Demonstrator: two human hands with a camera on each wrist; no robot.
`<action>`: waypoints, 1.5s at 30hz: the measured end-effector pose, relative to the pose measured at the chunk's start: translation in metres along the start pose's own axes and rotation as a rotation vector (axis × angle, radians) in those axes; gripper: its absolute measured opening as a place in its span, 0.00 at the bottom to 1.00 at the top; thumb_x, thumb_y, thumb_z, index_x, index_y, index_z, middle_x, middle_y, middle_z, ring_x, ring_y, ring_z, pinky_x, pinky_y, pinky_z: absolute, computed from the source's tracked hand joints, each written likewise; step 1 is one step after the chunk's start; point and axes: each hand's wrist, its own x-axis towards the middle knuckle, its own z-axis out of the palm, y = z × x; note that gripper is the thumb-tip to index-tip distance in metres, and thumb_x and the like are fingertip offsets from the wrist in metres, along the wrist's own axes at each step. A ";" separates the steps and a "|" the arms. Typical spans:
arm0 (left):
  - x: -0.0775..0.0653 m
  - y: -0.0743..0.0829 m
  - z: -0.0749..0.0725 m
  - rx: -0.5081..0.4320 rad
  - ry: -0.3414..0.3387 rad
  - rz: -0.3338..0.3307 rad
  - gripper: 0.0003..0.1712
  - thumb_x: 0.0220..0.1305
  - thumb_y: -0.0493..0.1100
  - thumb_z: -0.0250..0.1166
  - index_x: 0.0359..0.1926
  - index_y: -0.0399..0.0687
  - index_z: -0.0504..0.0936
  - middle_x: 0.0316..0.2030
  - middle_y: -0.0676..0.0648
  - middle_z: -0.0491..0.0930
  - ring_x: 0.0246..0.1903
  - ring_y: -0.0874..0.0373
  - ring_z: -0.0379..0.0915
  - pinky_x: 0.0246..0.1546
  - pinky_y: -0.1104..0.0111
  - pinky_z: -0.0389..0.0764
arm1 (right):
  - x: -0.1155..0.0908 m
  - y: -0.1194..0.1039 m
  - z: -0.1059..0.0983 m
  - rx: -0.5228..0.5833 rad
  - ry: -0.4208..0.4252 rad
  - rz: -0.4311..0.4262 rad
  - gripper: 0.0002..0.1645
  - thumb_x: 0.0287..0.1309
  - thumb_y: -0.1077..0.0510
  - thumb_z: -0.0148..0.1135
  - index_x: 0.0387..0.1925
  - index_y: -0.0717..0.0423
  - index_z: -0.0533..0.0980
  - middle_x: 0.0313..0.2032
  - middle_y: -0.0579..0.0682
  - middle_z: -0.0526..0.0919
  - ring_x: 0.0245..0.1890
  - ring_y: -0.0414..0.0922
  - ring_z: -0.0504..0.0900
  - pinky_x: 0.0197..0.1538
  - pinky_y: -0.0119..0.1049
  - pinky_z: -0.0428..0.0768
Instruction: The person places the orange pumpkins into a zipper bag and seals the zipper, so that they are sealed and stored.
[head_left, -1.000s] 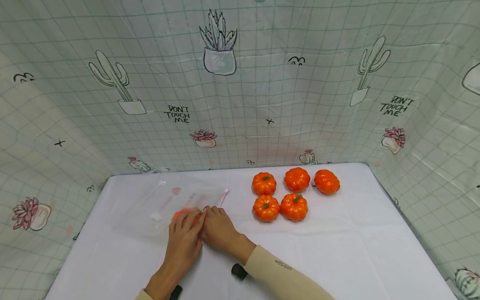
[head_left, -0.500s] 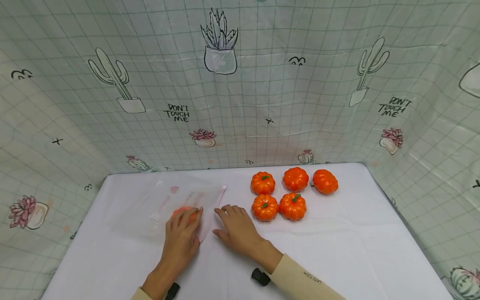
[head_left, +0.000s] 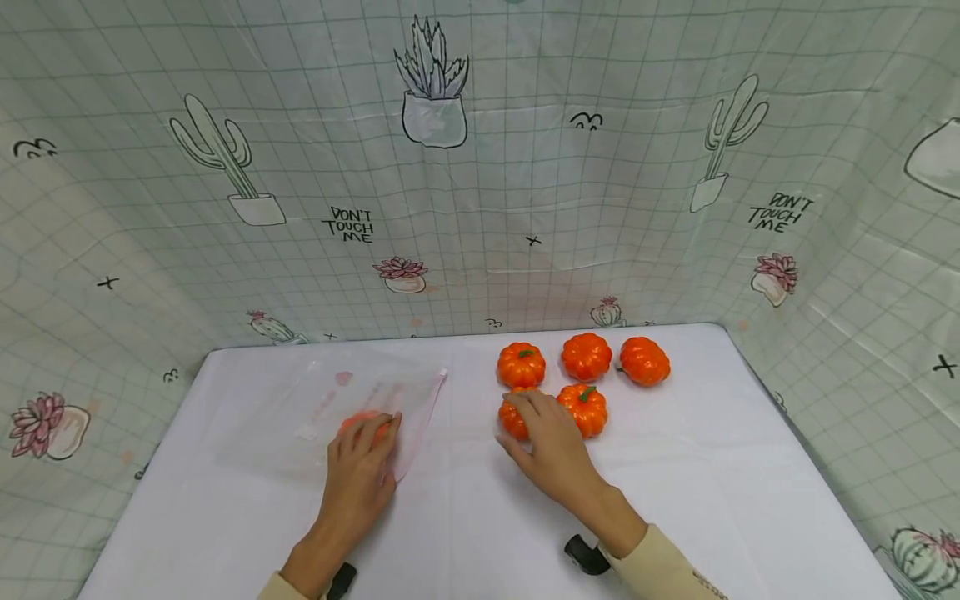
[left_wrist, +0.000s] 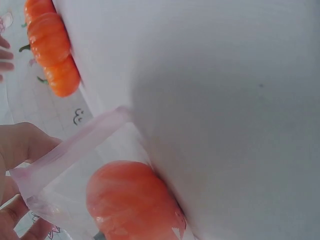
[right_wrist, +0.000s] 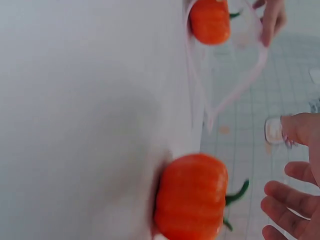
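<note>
A clear zip bag (head_left: 318, 392) with a pink edge lies on the left of the table, and one small orange pumpkin (left_wrist: 132, 200) is inside it. My left hand (head_left: 356, 467) pinches the bag's upper edge, which keeps its mouth raised and parted, as the right wrist view shows. Over the front-left pumpkin (head_left: 512, 421) of the loose group hovers my right hand (head_left: 553, 450), its fingers spread and holding nothing. That pumpkin, partly hidden by the hand in the head view, shows its green stem in the right wrist view.
Beside the right hand sits the front-right pumpkin (head_left: 587, 411). Behind stand three more: one at left (head_left: 521, 365), one in the middle (head_left: 587, 357) and one tipped over at right (head_left: 645, 361). A cactus-print curtain (head_left: 480, 167) closes off the table's back.
My right hand has left the bag's edge and moved right to the loose pumpkins. The left hand stays at the bag, almost unmoved.
</note>
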 end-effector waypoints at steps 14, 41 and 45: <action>-0.001 0.000 -0.002 0.015 -0.001 -0.020 0.47 0.32 0.19 0.75 0.62 0.35 0.83 0.58 0.42 0.79 0.58 0.39 0.69 0.52 0.43 0.68 | -0.029 0.055 -0.031 -0.042 0.246 0.165 0.38 0.49 0.63 0.83 0.60 0.67 0.76 0.54 0.64 0.79 0.53 0.62 0.78 0.56 0.58 0.77; -0.002 -0.001 -0.001 -0.013 0.001 -0.045 0.46 0.33 0.19 0.75 0.62 0.35 0.84 0.58 0.43 0.79 0.60 0.39 0.69 0.53 0.42 0.68 | -0.040 0.101 -0.034 -0.089 -0.023 0.329 0.54 0.54 0.53 0.81 0.73 0.72 0.63 0.68 0.73 0.71 0.63 0.71 0.72 0.65 0.70 0.69; -0.002 -0.001 -0.001 -0.017 0.002 -0.045 0.46 0.33 0.19 0.75 0.62 0.35 0.84 0.58 0.43 0.79 0.60 0.39 0.69 0.53 0.42 0.68 | -0.039 0.103 -0.032 -0.081 -0.012 0.302 0.51 0.53 0.55 0.82 0.71 0.72 0.66 0.64 0.72 0.75 0.60 0.70 0.74 0.64 0.69 0.71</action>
